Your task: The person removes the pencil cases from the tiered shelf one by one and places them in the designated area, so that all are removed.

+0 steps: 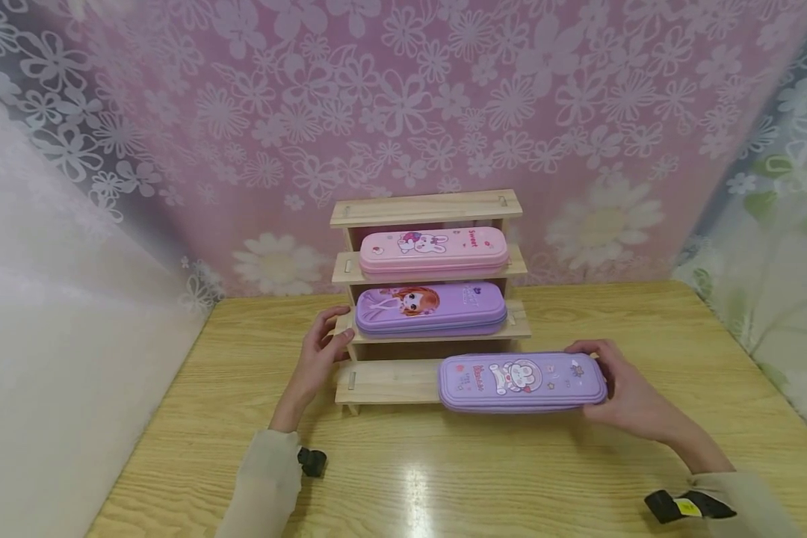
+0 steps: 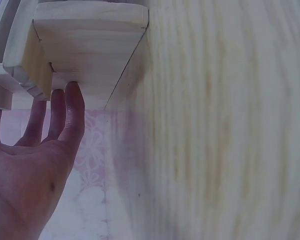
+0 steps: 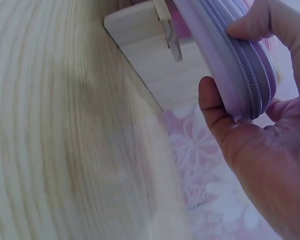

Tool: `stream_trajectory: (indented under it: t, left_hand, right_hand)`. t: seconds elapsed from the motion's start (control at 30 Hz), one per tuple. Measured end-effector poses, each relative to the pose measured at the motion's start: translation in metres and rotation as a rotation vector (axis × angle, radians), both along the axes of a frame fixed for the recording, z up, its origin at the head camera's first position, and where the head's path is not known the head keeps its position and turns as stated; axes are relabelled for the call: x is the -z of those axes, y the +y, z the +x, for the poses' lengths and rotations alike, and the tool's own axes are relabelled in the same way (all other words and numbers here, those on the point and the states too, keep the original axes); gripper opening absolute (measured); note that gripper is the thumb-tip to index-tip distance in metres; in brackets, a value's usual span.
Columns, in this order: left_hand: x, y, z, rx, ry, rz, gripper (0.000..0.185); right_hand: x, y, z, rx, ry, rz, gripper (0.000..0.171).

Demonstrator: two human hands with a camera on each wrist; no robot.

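My right hand (image 1: pixel 635 396) grips the right end of a lilac zipped pencil case (image 1: pixel 504 381) with a rabbit print. The case's left part overlaps the bottom step of a tiered wooden rack (image 1: pixel 383 382), and its right part juts past the rack. In the right wrist view, the thumb lies by the zipper (image 3: pixel 235 55). At the rack's left side, my left hand (image 1: pixel 317 359) holds the end of a middle step between thumb and fingers. A purple pencil case (image 1: pixel 437 308) with a girl print lies on that step. Above it lies a pink pencil case (image 1: pixel 437 251) with a rabbit print.
The rack stands on a wood-grain table (image 1: pixel 242 418), close to the pink flowered backdrop (image 1: pixel 403 112). Its top board (image 1: pixel 430 208) rises above the pink case. White flowered sheeting (image 1: pixel 54 314) hangs along the left side and continues on the right.
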State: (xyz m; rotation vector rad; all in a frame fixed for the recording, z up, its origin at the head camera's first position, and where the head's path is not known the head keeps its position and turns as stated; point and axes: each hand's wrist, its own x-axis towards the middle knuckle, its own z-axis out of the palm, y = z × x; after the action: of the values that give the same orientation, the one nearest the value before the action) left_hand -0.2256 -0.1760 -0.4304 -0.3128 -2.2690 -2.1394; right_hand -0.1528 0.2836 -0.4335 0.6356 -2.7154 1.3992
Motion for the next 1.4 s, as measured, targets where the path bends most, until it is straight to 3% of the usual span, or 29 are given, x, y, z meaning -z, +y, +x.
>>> stream_trajectory:
  t: [0.37, 0.77, 0.97, 1.17, 1.3, 1.4]
  left_hand:
    - [0.001, 0.0, 0.001, 0.005, 0.003, 0.008, 0.042]
    - [0.004, -0.003, -0.002, 0.01, 0.01, -0.001, 0.043]
    - [0.002, -0.002, -0.003, 0.013, 0.009, 0.002, 0.043]
    - [0.003, -0.003, -0.004, 0.029, 0.003, 0.018, 0.044]
    - [0.013, -0.006, -0.011, 0.032, 0.009, 0.034, 0.044]
    - [0.021, -0.007, -0.014, 0.024, 0.015, 0.045, 0.043]
  right_hand:
    - [0.004, 0.039, 0.001, -0.04, -0.05, -0.19, 0.078]
    - [0.002, 0.09, 0.004, -0.211, -0.143, -0.528, 0.077]
    - [0.006, 0.113, 0.005, -0.25, -0.121, -0.653, 0.077]
    - [0.009, 0.123, 0.011, -0.167, -0.013, -0.766, 0.078]
    - [0.011, 0.119, 0.013, -0.078, 0.025, -0.845, 0.076]
    - [0.013, 0.114, 0.012, 0.038, 0.03, -0.847, 0.074]
